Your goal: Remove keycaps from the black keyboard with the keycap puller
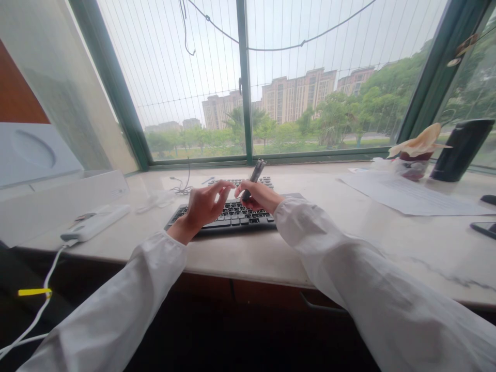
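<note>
A black keyboard [240, 221] lies on the counter in front of me, below both hands. My right hand [261, 195] is closed around a dark, slim cylindrical tool [253, 178], tilted with its top end up and to the right. The tool's lower end is over the keys; its exact kind is unclear. My left hand [207, 204] hovers above the left half of the keyboard. Its fingers are bent, thumb and forefinger apart, with the fingertips close to those of my right hand. I see nothing between them. Part of the keyboard is hidden behind my hands.
To the left are a white power strip [95, 223] with a cord, a white box [58, 206] and a thin coiled cable [181, 189]. Papers [406, 194], a wrapped cup [414, 163], a dark tumbler [463, 150] and a phone [484, 228] are on the right. A window frame [244, 103] stands behind.
</note>
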{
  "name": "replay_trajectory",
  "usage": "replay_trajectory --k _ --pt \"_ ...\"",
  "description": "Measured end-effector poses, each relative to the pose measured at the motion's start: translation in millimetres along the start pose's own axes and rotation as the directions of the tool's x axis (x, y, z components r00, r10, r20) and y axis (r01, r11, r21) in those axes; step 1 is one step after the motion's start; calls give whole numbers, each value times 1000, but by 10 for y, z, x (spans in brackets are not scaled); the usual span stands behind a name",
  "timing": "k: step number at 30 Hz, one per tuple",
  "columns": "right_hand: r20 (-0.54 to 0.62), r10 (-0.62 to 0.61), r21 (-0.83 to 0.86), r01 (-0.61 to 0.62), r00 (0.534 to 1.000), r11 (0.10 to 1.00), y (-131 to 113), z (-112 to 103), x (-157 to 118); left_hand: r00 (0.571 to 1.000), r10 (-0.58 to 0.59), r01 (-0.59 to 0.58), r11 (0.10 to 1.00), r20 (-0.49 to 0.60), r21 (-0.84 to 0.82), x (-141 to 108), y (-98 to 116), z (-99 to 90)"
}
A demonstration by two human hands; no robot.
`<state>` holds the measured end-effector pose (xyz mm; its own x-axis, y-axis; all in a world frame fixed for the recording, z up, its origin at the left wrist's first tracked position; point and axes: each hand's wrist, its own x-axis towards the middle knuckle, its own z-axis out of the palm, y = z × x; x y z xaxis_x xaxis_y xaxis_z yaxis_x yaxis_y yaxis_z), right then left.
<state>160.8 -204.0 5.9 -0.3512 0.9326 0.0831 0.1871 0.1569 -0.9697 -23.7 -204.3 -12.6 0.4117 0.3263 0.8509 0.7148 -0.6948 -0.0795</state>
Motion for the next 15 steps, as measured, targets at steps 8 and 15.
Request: replay_trajectory --k 8,15 --pt "109 -28 -23 30 994 999 52 -23 44 999 -10 12 999 42 -41 4 43 9" --pt "474 -14 -113 77 880 991 -9 33 -89 953 -208 302 736 221 -606 113 20 35"
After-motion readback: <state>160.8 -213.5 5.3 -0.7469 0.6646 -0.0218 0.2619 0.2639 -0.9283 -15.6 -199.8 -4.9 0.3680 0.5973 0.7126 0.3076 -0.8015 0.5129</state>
